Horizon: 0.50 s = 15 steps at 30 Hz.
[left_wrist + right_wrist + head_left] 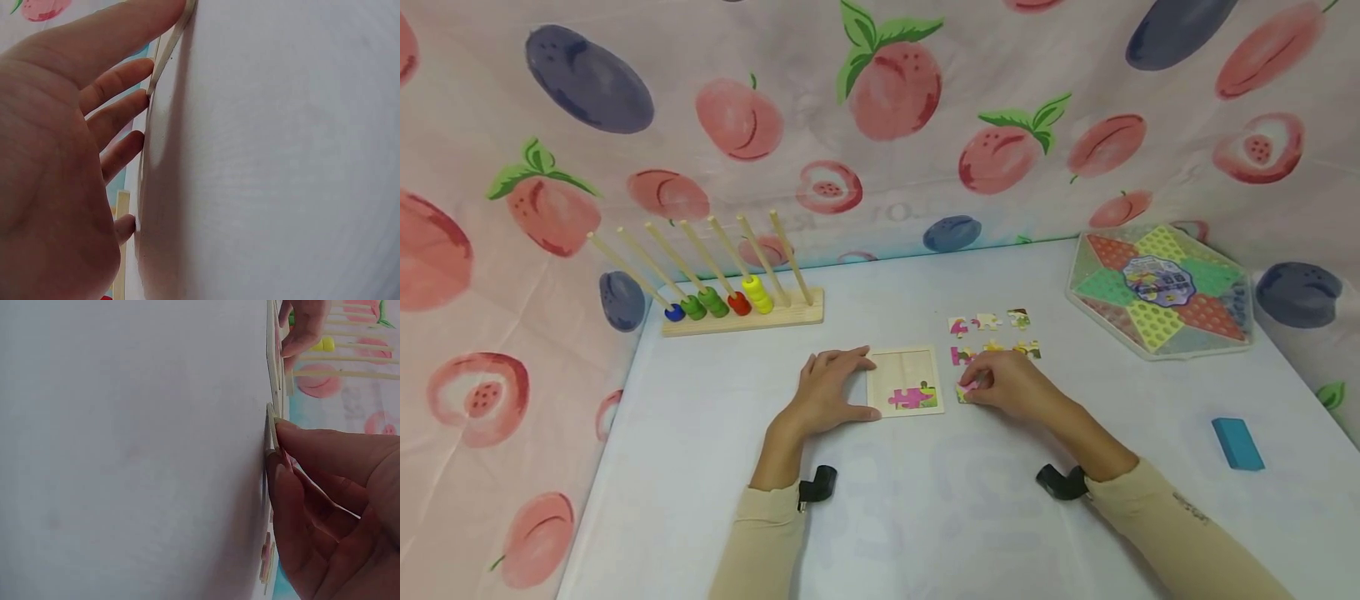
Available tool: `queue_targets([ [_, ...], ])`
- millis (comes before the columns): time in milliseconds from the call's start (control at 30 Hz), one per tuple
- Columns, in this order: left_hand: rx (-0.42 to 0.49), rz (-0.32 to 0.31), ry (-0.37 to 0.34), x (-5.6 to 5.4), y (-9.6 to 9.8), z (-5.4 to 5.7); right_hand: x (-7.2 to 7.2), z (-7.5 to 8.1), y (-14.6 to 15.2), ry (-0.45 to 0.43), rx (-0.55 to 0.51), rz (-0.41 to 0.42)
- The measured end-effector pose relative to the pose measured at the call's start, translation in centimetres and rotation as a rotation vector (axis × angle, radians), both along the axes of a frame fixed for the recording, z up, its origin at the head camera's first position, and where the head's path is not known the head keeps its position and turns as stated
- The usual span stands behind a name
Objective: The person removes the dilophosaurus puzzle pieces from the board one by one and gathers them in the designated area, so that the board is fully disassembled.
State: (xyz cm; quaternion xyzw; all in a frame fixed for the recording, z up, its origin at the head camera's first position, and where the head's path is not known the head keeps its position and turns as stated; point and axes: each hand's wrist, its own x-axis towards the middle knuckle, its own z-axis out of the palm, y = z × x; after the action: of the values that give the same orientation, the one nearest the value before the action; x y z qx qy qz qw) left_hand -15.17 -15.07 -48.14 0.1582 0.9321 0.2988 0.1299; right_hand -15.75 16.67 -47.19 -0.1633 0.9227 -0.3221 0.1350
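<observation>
In the head view my left hand (826,390) holds the left side of a square wooden puzzle tray (891,368), fingers at the upper left and thumb at the lower left corner. Joined pink and green pieces (913,397) lie in the tray's lower right. Just right of the tray, my right hand (1011,383) pinches a puzzle piece (964,392) between thumb and fingertip. In the right wrist view that piece (272,425) is tilted, close to the table. Loose puzzle pieces (988,322) lie in rows beyond the right hand, which partly covers the nearer ones.
A wooden bead counting rack (805,310) with upright pegs stands at the back left. A hexagonal Chinese checkers box (1161,287) lies at the back right. Nearer on the right is a blue block (1238,443). The white-covered table (895,517) meets a fruit-print cloth behind.
</observation>
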Motion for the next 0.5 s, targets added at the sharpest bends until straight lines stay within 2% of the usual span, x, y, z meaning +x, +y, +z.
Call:
queue_targets([
  [100, -0.001, -0.003, 0.001, 0.01, 0.03, 0.05, 0.0, 0.15, -0.18, -0.011, 0.029, -0.008],
  [367, 0.012, -0.001, 0.008, -0.01, -0.02, -0.13, -0.11, 0.37, -0.63, 0.044, 0.162, -0.029],
  [500, 0.011, -0.001, 0.009, -0.04, -0.03, -0.29, -0.14, 0.35, -0.64, 0.039, 0.166, -0.035],
])
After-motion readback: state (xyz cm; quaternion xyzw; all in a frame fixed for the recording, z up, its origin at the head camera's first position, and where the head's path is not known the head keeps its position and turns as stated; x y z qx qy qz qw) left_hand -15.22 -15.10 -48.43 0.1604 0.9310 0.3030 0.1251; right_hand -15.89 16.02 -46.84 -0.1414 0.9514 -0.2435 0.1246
